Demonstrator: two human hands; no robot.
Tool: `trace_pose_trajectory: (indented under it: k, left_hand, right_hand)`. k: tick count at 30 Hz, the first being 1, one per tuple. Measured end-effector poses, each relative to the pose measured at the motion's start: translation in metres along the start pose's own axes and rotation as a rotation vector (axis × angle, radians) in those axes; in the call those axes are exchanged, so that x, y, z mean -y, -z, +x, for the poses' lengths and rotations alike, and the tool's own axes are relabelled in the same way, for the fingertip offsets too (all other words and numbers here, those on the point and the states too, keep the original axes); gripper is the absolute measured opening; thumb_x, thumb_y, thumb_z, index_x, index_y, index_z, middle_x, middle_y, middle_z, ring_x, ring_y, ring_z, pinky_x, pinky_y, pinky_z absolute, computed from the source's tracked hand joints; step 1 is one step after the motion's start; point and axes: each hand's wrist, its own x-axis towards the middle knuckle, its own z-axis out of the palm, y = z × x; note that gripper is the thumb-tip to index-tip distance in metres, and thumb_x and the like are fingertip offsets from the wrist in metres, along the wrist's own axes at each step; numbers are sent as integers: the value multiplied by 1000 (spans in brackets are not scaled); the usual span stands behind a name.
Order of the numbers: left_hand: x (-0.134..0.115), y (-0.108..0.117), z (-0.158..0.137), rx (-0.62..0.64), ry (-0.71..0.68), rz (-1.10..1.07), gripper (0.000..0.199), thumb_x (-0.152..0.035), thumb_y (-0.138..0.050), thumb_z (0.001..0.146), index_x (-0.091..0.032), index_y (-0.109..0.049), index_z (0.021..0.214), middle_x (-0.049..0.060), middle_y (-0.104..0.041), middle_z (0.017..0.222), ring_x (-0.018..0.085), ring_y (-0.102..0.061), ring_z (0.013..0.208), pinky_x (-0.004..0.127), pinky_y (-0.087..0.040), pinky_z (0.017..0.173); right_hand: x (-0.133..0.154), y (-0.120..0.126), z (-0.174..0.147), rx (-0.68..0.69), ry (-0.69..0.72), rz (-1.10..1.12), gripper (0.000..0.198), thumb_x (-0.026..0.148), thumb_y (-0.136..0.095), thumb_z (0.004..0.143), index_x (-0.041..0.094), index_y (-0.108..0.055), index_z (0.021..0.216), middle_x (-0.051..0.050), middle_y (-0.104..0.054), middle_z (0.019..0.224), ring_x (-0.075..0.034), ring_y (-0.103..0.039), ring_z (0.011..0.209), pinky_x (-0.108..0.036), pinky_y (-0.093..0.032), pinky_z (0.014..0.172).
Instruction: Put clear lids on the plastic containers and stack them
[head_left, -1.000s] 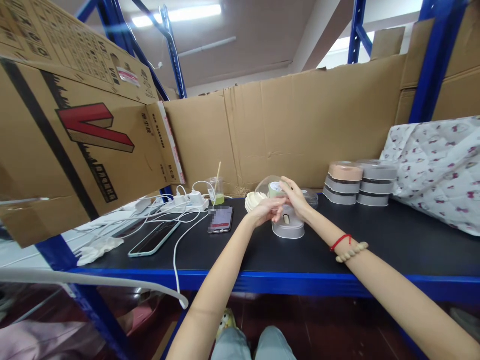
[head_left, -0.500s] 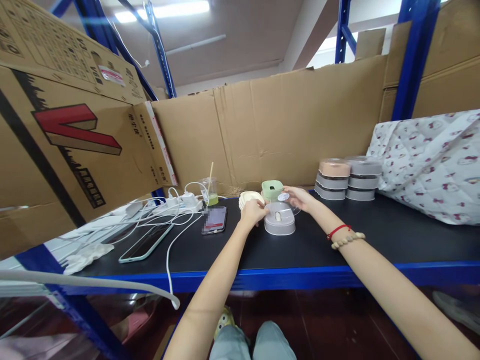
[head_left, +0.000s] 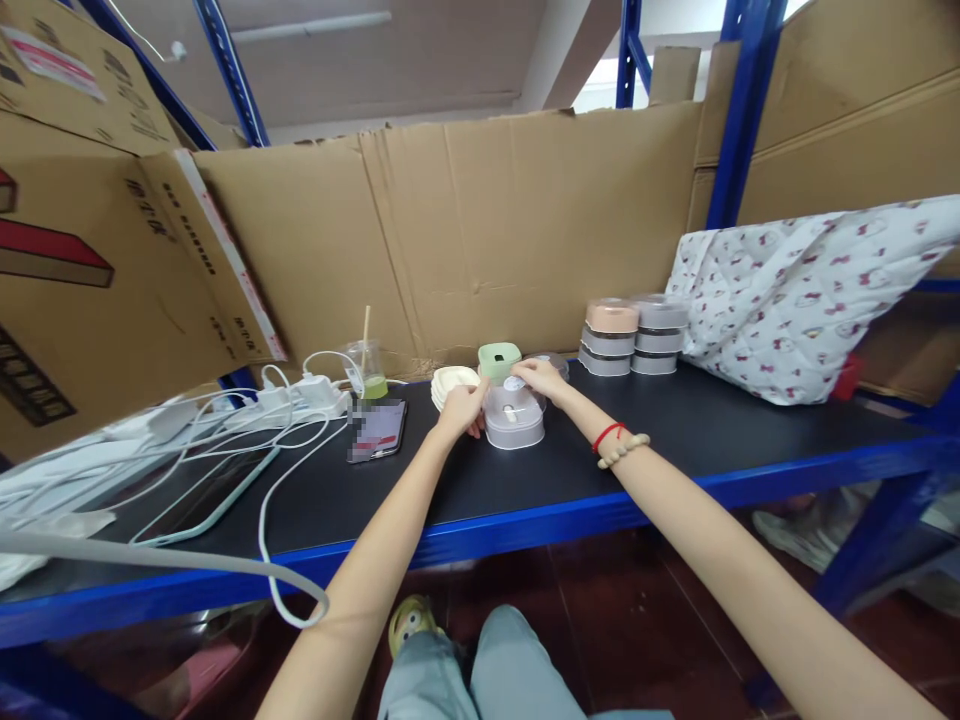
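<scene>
A grey box with a clear domed lid (head_left: 514, 425) sits on the black tabletop in front of me. My right hand (head_left: 541, 380) is over its back edge, thumb and fingers pinched on a small round white label (head_left: 514, 384) with faint print. My left hand (head_left: 463, 408) is at the box's left side, fingers bent inward; whether they grip its edge is hard to see. Behind the box stands a light green container (head_left: 499, 358) with a dark square opening. Cream-coloured stacked dishes (head_left: 451, 380) lie just behind my left hand. Another clear lid (head_left: 556, 366) shows partly behind my right hand.
Two stacks of lidded boxes (head_left: 606, 345) stand back right, beside a white patterned quilted bag (head_left: 795, 300). To the left are a phone (head_left: 379, 430), a cup with a straw (head_left: 367, 375), a second phone (head_left: 210, 500) and tangled white cables (head_left: 277, 425). A cardboard wall (head_left: 480, 230) closes the back.
My view has turned to the right, so the table's things appear further left. My right hand has come over the box with the round label, and my left hand stays by the box.
</scene>
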Motion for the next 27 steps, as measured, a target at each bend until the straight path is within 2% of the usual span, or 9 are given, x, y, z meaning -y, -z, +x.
trace_pose_trajectory:
  k: [2, 5, 12, 15, 18, 20, 23, 25, 27]
  left_hand:
    - [-1, 0, -1, 2, 17, 0, 40, -41, -49, 88, -5, -66, 84, 4, -47, 35, 16, -46, 28, 22, -37, 34]
    - [-3, 0, -4, 19, 38, -3, 33, -39, -57, 84, -7, -64, 79, 4, -48, 35, 16, -46, 28, 22, -37, 34]
    - [-8, 1, -6, 130, 131, -73, 31, -32, -51, 89, -7, -58, 72, 4, -47, 38, 15, -49, 32, 20, -37, 37]
    - [-8, 2, -7, 166, 133, -82, 32, -33, -49, 90, -4, -61, 85, 4, -48, 39, 15, -50, 34, 21, -39, 39]
    - [-9, 1, -9, 153, 95, -74, 43, -38, -46, 91, 0, -58, 107, 4, -49, 40, 16, -52, 35, 21, -41, 41]
    - [-11, 1, -11, 154, 82, -51, 49, -42, -45, 91, 0, -56, 115, 3, -50, 42, 16, -53, 37, 22, -42, 42]
    - [-12, 6, -13, 201, 71, 21, 58, -47, -55, 84, -4, -53, 123, 3, -53, 50, 15, -54, 40, 21, -43, 44]
    - [-11, 11, -14, 295, 43, 58, 76, -48, -67, 74, -10, -42, 136, 6, -61, 67, 13, -56, 47, 20, -44, 46]
    - [-9, 15, -14, 412, -4, 85, 106, -42, -79, 61, -18, -22, 147, 13, -63, 99, 13, -60, 60, 21, -48, 52]
  right_hand:
    - [0, -2, -1, 20, 24, -50, 8, 16, -61, 72, 16, -69, 73, -3, -69, 91, -16, -62, 92, -24, -47, 81]
    - [2, -5, -5, 72, 59, -107, 9, 13, -61, 71, 16, -70, 70, -3, -70, 90, -16, -62, 93, -23, -46, 84]
    - [5, -5, -9, 159, 136, -223, 13, 10, -60, 74, 15, -72, 78, -4, -71, 91, -17, -64, 91, -24, -47, 82]
    - [6, -4, -9, 189, 183, -283, 11, 12, -62, 73, 16, -72, 74, -3, -71, 91, -18, -64, 90, -25, -47, 82]
    - [8, -2, -9, 187, 225, -349, 12, 12, -62, 72, 16, -73, 77, -5, -71, 91, -20, -64, 88, -27, -47, 82]
    - [9, -1, -9, 184, 241, -393, 17, 11, -62, 72, 16, -73, 84, -7, -71, 91, -22, -64, 89, -29, -47, 82]
    - [11, 0, -10, 204, 264, -445, 20, 12, -58, 77, 15, -73, 91, -8, -70, 96, -22, -63, 94, -29, -46, 84]
    - [12, 1, -11, 235, 279, -471, 21, 15, -53, 83, 14, -72, 93, -9, -69, 103, -22, -62, 97, -28, -45, 86]
    - [13, 2, -12, 267, 286, -495, 25, 17, -49, 87, 12, -71, 97, -10, -67, 108, -22, -61, 100, -28, -44, 88]
